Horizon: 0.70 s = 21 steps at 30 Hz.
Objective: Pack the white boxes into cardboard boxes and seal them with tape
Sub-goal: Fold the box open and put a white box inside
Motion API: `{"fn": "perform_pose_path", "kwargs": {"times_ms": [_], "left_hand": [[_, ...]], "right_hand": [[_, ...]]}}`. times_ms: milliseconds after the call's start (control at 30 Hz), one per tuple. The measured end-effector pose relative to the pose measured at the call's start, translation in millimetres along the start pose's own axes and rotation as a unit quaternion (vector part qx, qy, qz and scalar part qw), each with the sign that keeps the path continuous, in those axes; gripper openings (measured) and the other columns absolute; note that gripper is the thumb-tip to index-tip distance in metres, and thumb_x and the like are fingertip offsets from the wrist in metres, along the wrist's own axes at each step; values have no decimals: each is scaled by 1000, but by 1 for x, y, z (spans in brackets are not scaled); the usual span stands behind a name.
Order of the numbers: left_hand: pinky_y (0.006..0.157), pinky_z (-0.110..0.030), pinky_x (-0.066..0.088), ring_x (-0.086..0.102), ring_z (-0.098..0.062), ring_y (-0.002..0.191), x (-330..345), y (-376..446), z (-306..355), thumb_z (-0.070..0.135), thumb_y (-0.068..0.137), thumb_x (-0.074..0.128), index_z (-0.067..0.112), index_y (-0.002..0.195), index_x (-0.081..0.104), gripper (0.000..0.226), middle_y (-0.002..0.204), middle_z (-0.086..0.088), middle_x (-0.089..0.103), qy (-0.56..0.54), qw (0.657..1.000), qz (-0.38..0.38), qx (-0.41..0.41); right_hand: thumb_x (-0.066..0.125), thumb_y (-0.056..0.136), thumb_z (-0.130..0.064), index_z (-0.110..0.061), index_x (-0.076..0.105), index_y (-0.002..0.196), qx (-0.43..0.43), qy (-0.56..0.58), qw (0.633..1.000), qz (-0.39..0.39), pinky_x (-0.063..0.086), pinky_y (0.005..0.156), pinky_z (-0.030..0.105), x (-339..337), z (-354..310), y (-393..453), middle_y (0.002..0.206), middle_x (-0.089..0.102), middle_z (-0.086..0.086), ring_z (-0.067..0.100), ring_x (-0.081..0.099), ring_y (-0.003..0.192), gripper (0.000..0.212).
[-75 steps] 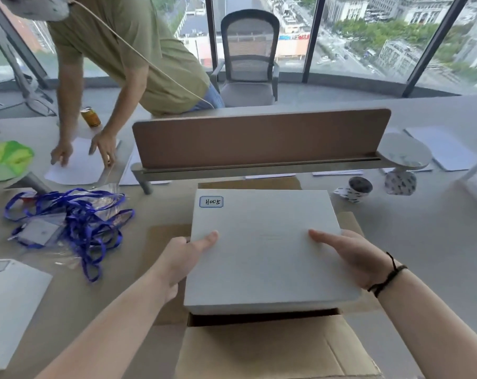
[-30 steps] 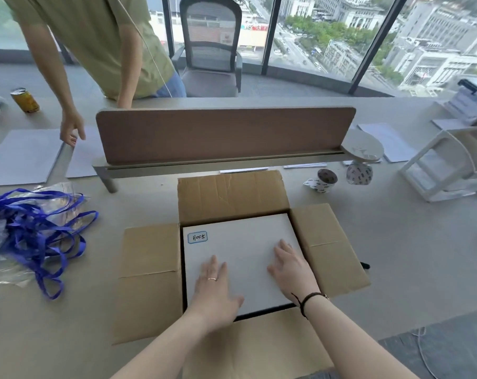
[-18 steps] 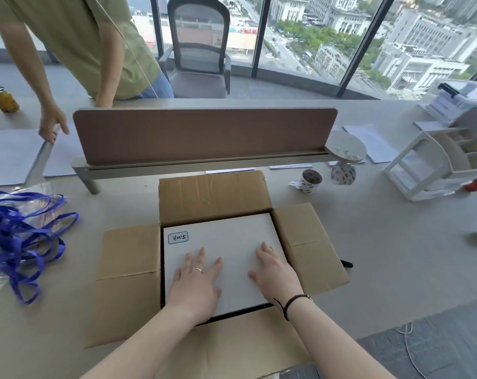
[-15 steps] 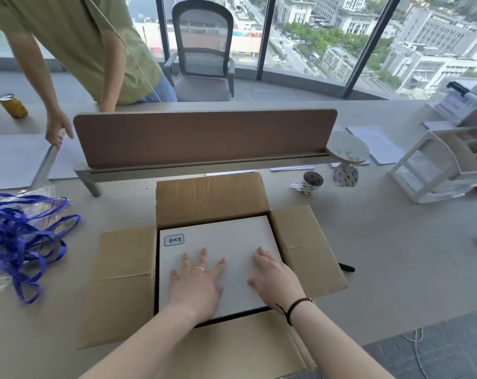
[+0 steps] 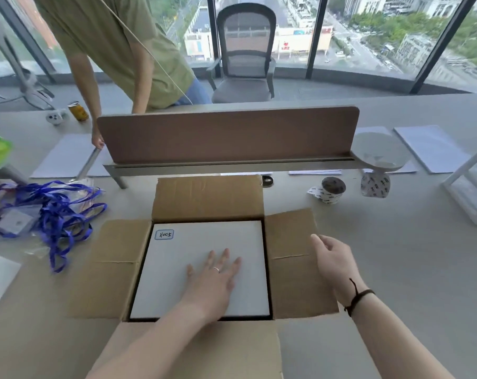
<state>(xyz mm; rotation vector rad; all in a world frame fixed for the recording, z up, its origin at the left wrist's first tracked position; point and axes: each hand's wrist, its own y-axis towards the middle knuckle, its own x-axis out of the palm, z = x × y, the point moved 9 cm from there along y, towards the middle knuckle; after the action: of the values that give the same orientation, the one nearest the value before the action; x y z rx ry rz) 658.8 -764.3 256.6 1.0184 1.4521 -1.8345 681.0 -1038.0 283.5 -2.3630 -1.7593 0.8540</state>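
Observation:
A flat white box (image 5: 177,258) with a small blue-edged label at its far left corner lies inside an open cardboard box (image 5: 117,266) whose four flaps are spread outward. My left hand (image 5: 212,280) rests flat on the white box with fingers straight. Over the right flap hovers my right hand (image 5: 333,263), fingers relaxed and holding nothing. Two rolls of printed tape (image 5: 330,190) stand on the table to the far right of the cardboard box.
A brown desk divider (image 5: 226,135) runs across behind the box. Blue lanyards (image 5: 54,212) lie in a heap at the left. A white rack (image 5: 469,187) stands at the right edge. Another person (image 5: 117,45) leans on the far side, with papers and a can nearby.
The white box went from held above the carton to lying inside it. My right hand has since lifted off the white box and moved right over the flap; my left hand stays pressed on it.

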Motion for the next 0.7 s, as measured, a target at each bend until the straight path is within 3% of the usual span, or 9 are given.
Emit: {"fn": "perform_pose_path", "kwargs": {"times_ms": [67, 100, 167, 200, 300, 400, 533, 633, 700], "left_hand": [[121, -60, 2, -14, -21, 155, 0, -3, 1, 35, 109, 20, 43, 158, -4, 55, 167, 13, -15, -34, 999, 6, -3], [122, -55, -1, -14, -19, 155, 0, -5, 1, 37, 109, 23, 43, 158, -3, 56, 167, 14, -15, -51, 999, 8, -2], [124, -46, -4, -13, -17, 155, 3, -10, -2, 39, 107, 29, 39, 160, -1, 60, 167, 15, -13, -86, 996, 13, -1], [124, -42, -3, -11, -16, 155, 4, -12, -6, 39, 106, 32, 37, 160, 0, 63, 166, 15, -11, -101, 995, 18, -1], [124, -34, 5, -3, -11, 155, 2, -19, -17, 29, 103, 40, 37, 160, 0, 71, 166, 19, -8, -136, 990, 37, -2], [123, -29, 5, -2, -7, 154, 0, -26, -36, 31, 106, 35, 32, 161, 3, 64, 167, 17, -3, -157, 985, 61, -27], [123, -29, 1, -8, -9, 155, 4, -34, -78, 28, 107, 30, 21, 162, 0, 62, 168, 9, -8, -148, 985, 59, -70], [125, -36, 1, -8, -14, 155, 1, -41, -119, 35, 105, 34, 20, 162, 2, 67, 169, 6, -8, -126, 984, 56, -111], [125, -44, 0, -9, -18, 156, -10, -47, -152, 41, 103, 39, 23, 162, 8, 69, 169, 4, -6, -113, 978, 85, -151]], "right_hand": [[48, 105, -39, 2, 56, 78, -45, 38, 998, -17, 29, 57, 32, 8, -22, -11, 62, 37, -5, 16, 33, 58, 49], [45, 106, -40, -3, 56, 73, -58, 75, 994, -55, 32, 57, 33, 18, -34, -19, 60, 44, -6, 16, 40, 56, 51], [42, 107, -43, -19, 74, 84, -86, 95, 982, -140, 51, 73, 31, 45, -56, -40, 81, 74, -10, 14, 69, 78, 46], [42, 107, -43, -27, 76, 97, -105, 64, 977, -174, 52, 85, 30, 62, -62, -50, 96, 77, -12, 12, 71, 97, 39], [40, 108, -38, -31, 52, 143, -201, -153, 939, -232, 30, 108, 23, 116, -64, -73, 149, 49, -14, 13, 38, 143, 38], [30, 107, -40, -28, 22, 160, -266, -369, 849, -270, -2, 122, 33, 166, -35, -80, 170, 6, -8, 20, 0, 157, 55], [32, 92, -48, -27, 52, 148, -294, -492, 793, -208, 13, 116, 38, 177, -19, -76, 159, 36, -6, 27, 45, 144, 63], [-1, 83, -57, -33, 8, 162, -283, -511, 776, -238, -15, 118, 34, 180, -12, -75, 168, -7, -11, 20, -4, 157, 83], [-9, 81, -60, -35, -7, 161, -276, -515, 776, -239, -20, 121, 34, 180, -10, -72, 166, -19, -14, 16, -20, 155, 83]]}}
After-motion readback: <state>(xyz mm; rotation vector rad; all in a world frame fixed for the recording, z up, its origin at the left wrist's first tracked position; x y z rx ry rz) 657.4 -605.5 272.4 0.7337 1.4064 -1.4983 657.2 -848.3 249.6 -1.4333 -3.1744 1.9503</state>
